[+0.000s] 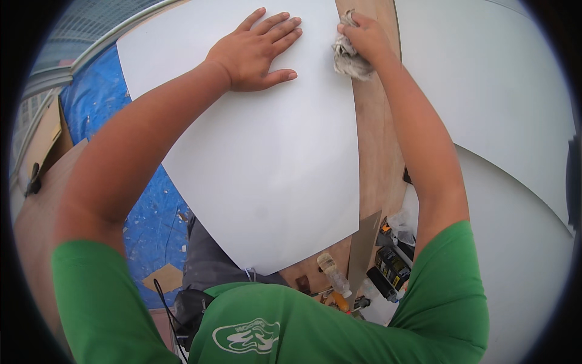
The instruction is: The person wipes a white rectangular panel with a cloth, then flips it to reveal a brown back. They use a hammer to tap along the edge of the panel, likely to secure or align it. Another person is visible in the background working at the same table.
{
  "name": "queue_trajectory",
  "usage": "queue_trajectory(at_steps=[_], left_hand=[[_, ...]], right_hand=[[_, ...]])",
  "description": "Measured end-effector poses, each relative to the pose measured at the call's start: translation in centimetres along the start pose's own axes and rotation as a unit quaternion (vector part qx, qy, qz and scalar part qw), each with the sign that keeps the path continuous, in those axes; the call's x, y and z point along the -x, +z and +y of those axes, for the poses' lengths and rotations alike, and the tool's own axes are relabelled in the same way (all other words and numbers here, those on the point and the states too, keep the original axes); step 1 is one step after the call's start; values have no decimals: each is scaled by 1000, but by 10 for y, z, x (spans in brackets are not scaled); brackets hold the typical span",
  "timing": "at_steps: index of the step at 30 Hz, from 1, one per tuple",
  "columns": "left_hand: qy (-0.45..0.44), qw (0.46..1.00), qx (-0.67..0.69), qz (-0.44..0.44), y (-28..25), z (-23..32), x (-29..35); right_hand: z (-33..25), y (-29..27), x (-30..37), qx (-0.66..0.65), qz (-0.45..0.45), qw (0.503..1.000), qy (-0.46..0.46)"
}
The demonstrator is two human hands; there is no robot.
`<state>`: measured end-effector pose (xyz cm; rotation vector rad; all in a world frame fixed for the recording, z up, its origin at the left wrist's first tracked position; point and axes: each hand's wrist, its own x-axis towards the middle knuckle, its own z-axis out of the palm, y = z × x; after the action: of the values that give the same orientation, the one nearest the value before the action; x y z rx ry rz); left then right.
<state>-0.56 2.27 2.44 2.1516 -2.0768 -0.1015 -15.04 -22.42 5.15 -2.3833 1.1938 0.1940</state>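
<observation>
A large smooth white sheet (273, 164) lies over a brown wooden board (379, 145), which shows along its right side. My left hand (254, 54) rests flat on the far part of the sheet, fingers spread and holding nothing. Bunched in my right hand (367, 39) is a crumpled grey-white rag (351, 59). That hand is at the sheet's far right edge, with the rag lying partly over the white surface and partly over the bare wood.
Blue plastic sheeting (154, 212) with scraps covers the floor at left. Near my body, a clear plastic bottle (333, 273) and a black box (391, 267) sit among tools. White panels (485, 79) stand at right; a window (91, 30) is far left.
</observation>
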Motion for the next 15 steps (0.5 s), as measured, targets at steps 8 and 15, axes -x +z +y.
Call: queue_trajectory(at_steps=[8,15], left_hand=[[-5,1000,16,16,8,1,2],[-7,999,-31,-13,-2,5,2]], right_hand=[[40,7,94,-17,7,999,-38],[-11,10,10,-20,96,993,-71]])
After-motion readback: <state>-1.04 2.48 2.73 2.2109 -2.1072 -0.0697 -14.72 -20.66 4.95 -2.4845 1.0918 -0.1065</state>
